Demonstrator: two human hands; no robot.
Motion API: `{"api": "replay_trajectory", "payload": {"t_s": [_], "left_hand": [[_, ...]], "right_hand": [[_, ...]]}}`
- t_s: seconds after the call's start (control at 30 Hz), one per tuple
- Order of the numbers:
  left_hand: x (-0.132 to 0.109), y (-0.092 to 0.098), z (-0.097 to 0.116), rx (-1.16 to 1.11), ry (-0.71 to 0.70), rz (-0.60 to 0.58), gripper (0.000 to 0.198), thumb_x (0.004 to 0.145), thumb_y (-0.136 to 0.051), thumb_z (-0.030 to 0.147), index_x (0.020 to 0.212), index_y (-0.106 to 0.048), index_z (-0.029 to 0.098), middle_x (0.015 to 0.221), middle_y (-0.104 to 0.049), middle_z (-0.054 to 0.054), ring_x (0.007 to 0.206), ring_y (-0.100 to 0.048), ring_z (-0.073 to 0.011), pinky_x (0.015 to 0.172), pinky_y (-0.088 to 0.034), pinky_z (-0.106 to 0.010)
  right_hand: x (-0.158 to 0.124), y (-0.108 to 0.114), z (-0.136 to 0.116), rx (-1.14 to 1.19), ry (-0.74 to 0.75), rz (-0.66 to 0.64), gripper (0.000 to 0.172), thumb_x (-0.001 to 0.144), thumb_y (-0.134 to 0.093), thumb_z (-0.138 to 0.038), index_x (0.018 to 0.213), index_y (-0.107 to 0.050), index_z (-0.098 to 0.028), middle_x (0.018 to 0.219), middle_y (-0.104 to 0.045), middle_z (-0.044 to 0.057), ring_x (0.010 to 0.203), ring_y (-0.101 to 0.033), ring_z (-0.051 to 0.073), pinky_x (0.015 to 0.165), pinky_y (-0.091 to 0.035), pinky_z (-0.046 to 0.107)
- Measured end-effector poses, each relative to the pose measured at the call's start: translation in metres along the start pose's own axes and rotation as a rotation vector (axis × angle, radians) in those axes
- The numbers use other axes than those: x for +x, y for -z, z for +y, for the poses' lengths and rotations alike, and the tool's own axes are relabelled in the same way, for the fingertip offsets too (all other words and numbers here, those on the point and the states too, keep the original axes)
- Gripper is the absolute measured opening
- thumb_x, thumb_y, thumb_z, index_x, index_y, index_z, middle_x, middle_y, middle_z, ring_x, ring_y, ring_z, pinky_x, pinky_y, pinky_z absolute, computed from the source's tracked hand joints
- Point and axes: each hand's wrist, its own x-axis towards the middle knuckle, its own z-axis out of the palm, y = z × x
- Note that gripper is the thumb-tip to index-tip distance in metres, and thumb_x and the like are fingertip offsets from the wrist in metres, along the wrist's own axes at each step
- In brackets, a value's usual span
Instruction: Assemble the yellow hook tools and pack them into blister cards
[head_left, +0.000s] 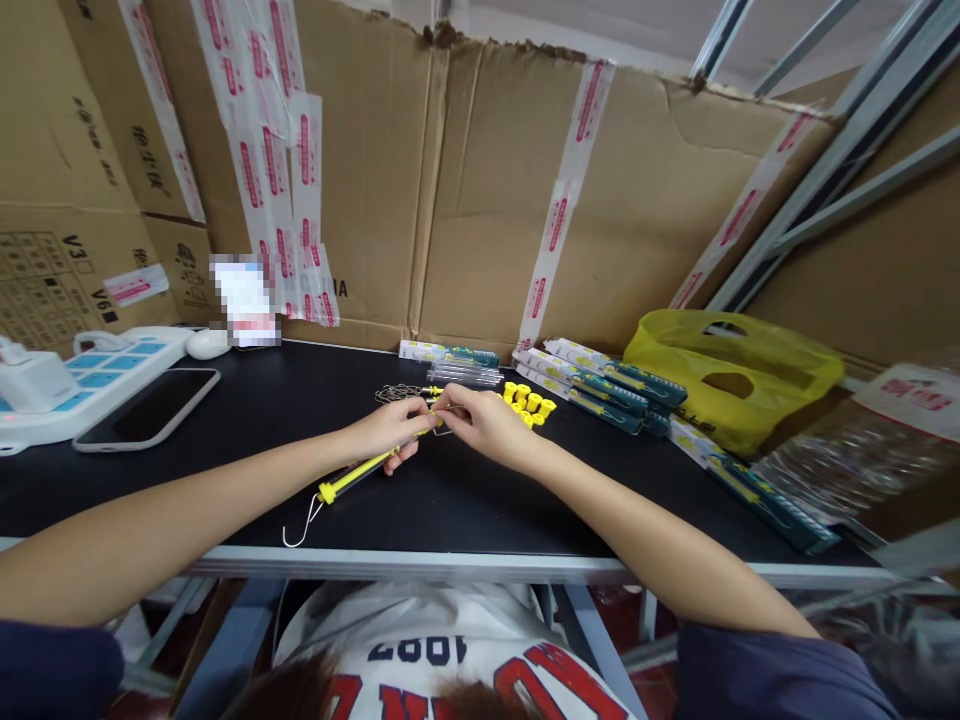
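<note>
My left hand (394,425) is closed around the upper part of a slim yellow-and-clear tube spring scale (360,470). The scale slants toward the lower left, and a bent silver hook (306,525) hangs from its yellow end cap. At the scale's other end my right hand (484,420) meets the left, its thumb and fingers pinched on a thin metal wire piece (444,431). The fingers partly hide that joint. Just beyond the hands lie several yellow plastic caps (534,402), a heap of wire hooks (397,391) and several clear tubes (465,373).
Printed boxes (600,385) are stacked at the right back, with another box (750,485) nearer. Behind them sits a yellow plastic bag (735,370). A phone (148,410) and a power strip (112,375) occupy the left. Cardboard (480,200) walls the black table (480,510).
</note>
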Motion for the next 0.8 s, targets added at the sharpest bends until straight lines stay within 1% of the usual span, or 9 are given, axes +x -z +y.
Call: {"api": "replay_trajectory", "payload": {"t_s": [0.03,0.1,0.17,0.27,0.3,0.37,0.47,0.67,0.8], "left_hand": [[0.0,0.0,0.001,-0.015,-0.017,0.022,0.035,0.085,-0.051,0.055,0.083,-0.04,0.022,0.04,-0.046,0.009,0.026,-0.041,-0.0085,0.028,-0.036,-0.016],[0.0,0.001,0.003,-0.057,-0.067,0.066,0.033,0.087,-0.05,0.053,0.081,-0.039,0.022,0.041,-0.046,0.009,0.026,-0.04,-0.0078,0.027,-0.034,-0.015],[0.001,0.001,0.004,-0.097,-0.119,0.092,0.033,0.087,-0.05,0.052,0.08,-0.038,0.022,0.041,-0.046,0.009,0.026,-0.039,-0.007,0.027,-0.033,-0.015],[0.001,0.001,0.003,-0.154,-0.167,0.094,0.032,0.087,-0.05,0.051,0.079,-0.04,0.022,0.043,-0.048,0.009,0.026,-0.039,-0.0064,0.026,-0.032,-0.014],[0.001,0.0,0.003,-0.177,-0.175,0.095,0.032,0.087,-0.05,0.051,0.079,-0.041,0.022,0.043,-0.048,0.009,0.026,-0.039,-0.0063,0.026,-0.032,-0.014],[0.001,-0.001,0.002,-0.227,-0.183,0.107,0.032,0.087,-0.05,0.05,0.079,-0.041,0.021,0.044,-0.049,0.008,0.026,-0.039,-0.0061,0.026,-0.032,-0.015],[0.001,-0.002,0.001,-0.281,-0.163,0.107,0.032,0.087,-0.05,0.049,0.077,-0.043,0.02,0.043,-0.049,0.008,0.025,-0.038,-0.0064,0.025,-0.032,-0.015],[0.002,-0.005,0.004,-0.333,-0.112,0.018,0.033,0.09,-0.044,0.046,0.073,-0.048,0.018,0.037,-0.043,0.007,0.023,-0.034,-0.0062,0.025,-0.032,-0.016],[0.0,-0.005,0.008,-0.354,-0.058,-0.019,0.039,0.093,-0.036,0.042,0.069,-0.052,0.016,0.036,-0.04,0.006,0.022,-0.031,-0.0059,0.025,-0.03,-0.016]], "right_hand": [[0.0,-0.003,0.0,0.107,-0.007,0.046,0.005,0.086,-0.053,-0.021,0.091,-0.053,-0.021,0.059,-0.047,-0.006,0.054,-0.046,0.01,0.055,-0.033,0.021],[0.0,-0.01,0.0,0.36,-0.045,0.142,0.017,0.084,-0.055,-0.025,0.098,-0.046,-0.022,0.06,-0.044,-0.008,0.051,-0.045,0.009,0.053,-0.037,0.021],[0.001,-0.018,-0.002,0.609,-0.158,0.187,0.028,0.082,-0.059,-0.032,0.098,-0.037,-0.024,0.06,-0.046,-0.01,0.046,-0.045,0.008,0.046,-0.039,0.019],[0.0,-0.027,-0.008,0.896,-0.358,0.135,0.037,0.079,-0.062,-0.044,0.088,-0.032,-0.025,0.058,-0.05,-0.01,0.043,-0.049,0.009,0.037,-0.042,0.019],[0.0,-0.029,-0.01,0.967,-0.391,0.105,0.038,0.078,-0.062,-0.047,0.085,-0.032,-0.024,0.059,-0.052,-0.009,0.046,-0.053,0.01,0.037,-0.045,0.019],[0.0,-0.03,-0.014,1.077,-0.386,0.069,0.039,0.076,-0.065,-0.048,0.081,-0.035,-0.023,0.063,-0.055,-0.007,0.053,-0.058,0.011,0.042,-0.051,0.022],[0.001,-0.029,-0.015,1.159,-0.332,0.063,0.036,0.077,-0.065,-0.043,0.078,-0.036,-0.022,0.064,-0.056,-0.007,0.058,-0.06,0.011,0.049,-0.056,0.025],[0.003,-0.029,-0.01,1.118,-0.382,0.059,0.025,0.08,-0.056,-0.03,0.075,-0.032,-0.022,0.055,-0.056,-0.008,0.052,-0.059,0.01,0.048,-0.056,0.025],[0.003,-0.027,-0.01,1.1,-0.343,0.049,0.022,0.079,-0.052,-0.026,0.074,-0.031,-0.022,0.053,-0.057,-0.008,0.049,-0.059,0.01,0.048,-0.057,0.026]]}}
